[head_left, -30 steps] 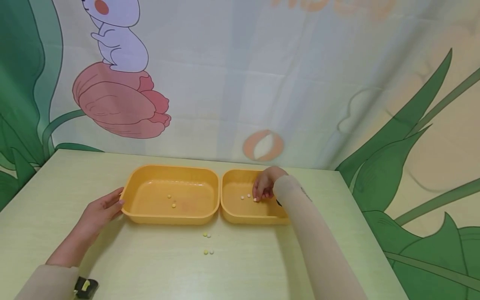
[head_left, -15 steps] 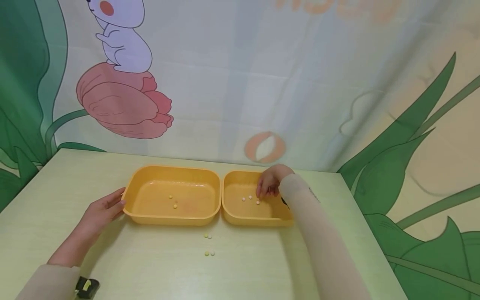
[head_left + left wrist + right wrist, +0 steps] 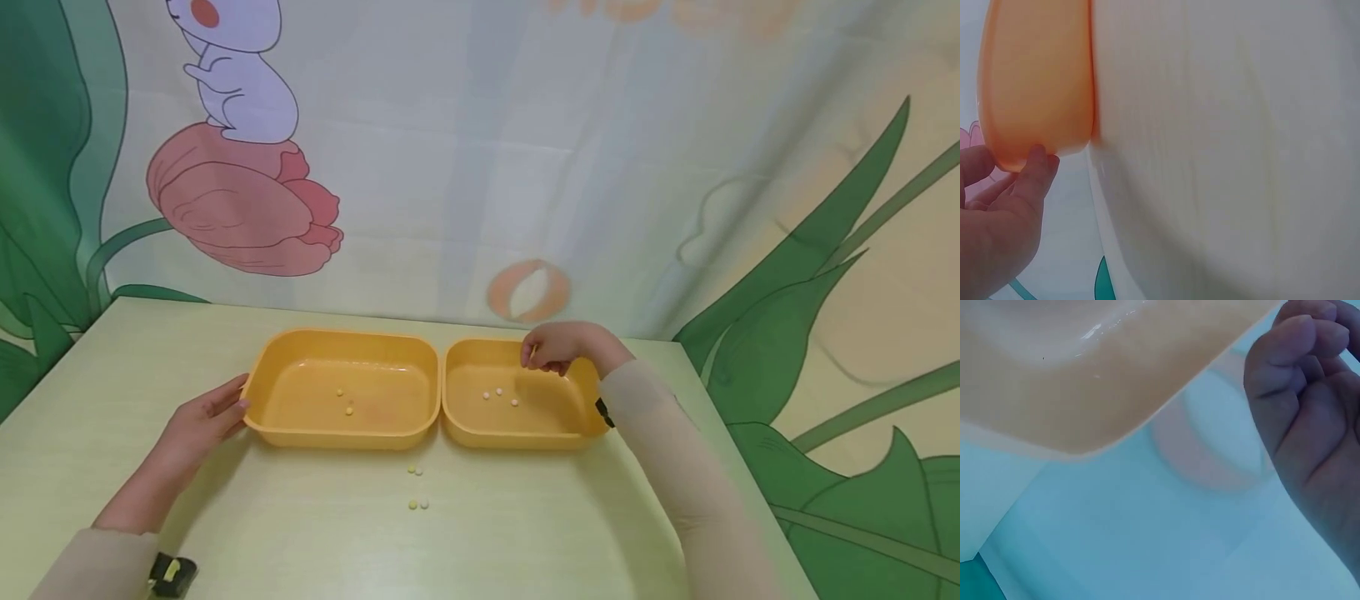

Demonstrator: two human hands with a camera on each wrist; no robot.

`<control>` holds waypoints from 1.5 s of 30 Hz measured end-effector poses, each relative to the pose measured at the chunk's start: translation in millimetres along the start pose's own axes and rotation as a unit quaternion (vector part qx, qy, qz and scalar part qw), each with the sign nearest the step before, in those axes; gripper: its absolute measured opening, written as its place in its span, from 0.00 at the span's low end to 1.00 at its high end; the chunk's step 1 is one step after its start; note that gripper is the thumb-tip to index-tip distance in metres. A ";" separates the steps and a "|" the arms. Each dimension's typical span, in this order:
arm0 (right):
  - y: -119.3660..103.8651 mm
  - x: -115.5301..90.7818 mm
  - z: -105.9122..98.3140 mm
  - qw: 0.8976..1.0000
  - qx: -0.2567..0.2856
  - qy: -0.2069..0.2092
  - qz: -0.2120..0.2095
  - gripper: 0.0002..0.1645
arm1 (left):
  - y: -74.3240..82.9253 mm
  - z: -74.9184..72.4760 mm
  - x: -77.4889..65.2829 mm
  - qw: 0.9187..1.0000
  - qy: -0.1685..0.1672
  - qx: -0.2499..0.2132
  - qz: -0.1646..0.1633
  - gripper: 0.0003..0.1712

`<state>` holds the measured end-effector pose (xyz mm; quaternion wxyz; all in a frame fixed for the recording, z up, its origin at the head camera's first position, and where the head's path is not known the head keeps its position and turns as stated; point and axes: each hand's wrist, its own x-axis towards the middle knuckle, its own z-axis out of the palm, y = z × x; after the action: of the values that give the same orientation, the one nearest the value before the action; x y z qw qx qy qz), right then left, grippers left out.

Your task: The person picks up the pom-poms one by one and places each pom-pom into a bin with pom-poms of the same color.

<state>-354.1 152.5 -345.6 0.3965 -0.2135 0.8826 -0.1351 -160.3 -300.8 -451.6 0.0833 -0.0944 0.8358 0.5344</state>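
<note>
Two yellow trays stand side by side on the table. My left hand [image 3: 197,425] touches the left end of the larger tray [image 3: 341,440], fingers and thumb against its outer wall and rim. Inside it lie two small yellow bead-like pellets [image 3: 349,411]. Above the back of the smaller tray [image 3: 517,440] hovers my right hand [image 3: 558,343], its fingers curled with nothing seen between them. Three small white pellets [image 3: 499,392] rest on that tray's floor. The right wrist view shows the right hand's curled fingers [image 3: 1285,344] apart from the tray wall [image 3: 1085,419].
In front of the trays, two pairs of pellets lie on the table [image 3: 315,533], each a yellow pellet [image 3: 412,505] beside a white pellet [image 3: 424,504]. A printed cloth [image 3: 420,167] hangs behind the table's back edge. A black wrist device [image 3: 172,575] is at the left sleeve.
My right hand has let go of a white pellet on the smaller tray's floor, then lifted away toward the back and right. The left hand has stayed at the larger tray.
</note>
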 end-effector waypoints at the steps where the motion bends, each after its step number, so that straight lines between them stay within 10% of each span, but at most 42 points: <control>1: 1.3 -2.9 1.4 1.000 0.004 0.011 -0.010 0.11 | -0.1 0.1 0.0 1.000 0.000 0.002 0.000 0.36; 6: 9.3 -18.8 15.4 0.992 0.044 0.099 -0.066 0.11 | 0.1 0.1 0.3 1.000 0.001 0.004 -0.002 0.36; 13: 12.2 -42.1 58.3 0.952 0.121 0.242 -0.142 0.11 | 1.1 0.0 0.7 1.000 -0.002 -0.001 -0.012 0.36; 25: -19.3 -70.6 126.6 0.910 0.177 0.310 -0.211 0.07 | 1.6 0.6 1.0 1.000 -0.003 -0.001 -0.003 0.35; 45: -56.0 -36.4 194.2 0.934 0.187 0.222 -0.206 0.16 | 4.0 0.8 -0.2 1.000 -0.005 -0.002 -0.004 0.35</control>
<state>-170.2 107.8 -425.4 0.1862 -0.2770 0.8438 -0.4201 -161.0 -298.4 -448.4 0.0890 -0.0950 0.8342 0.5359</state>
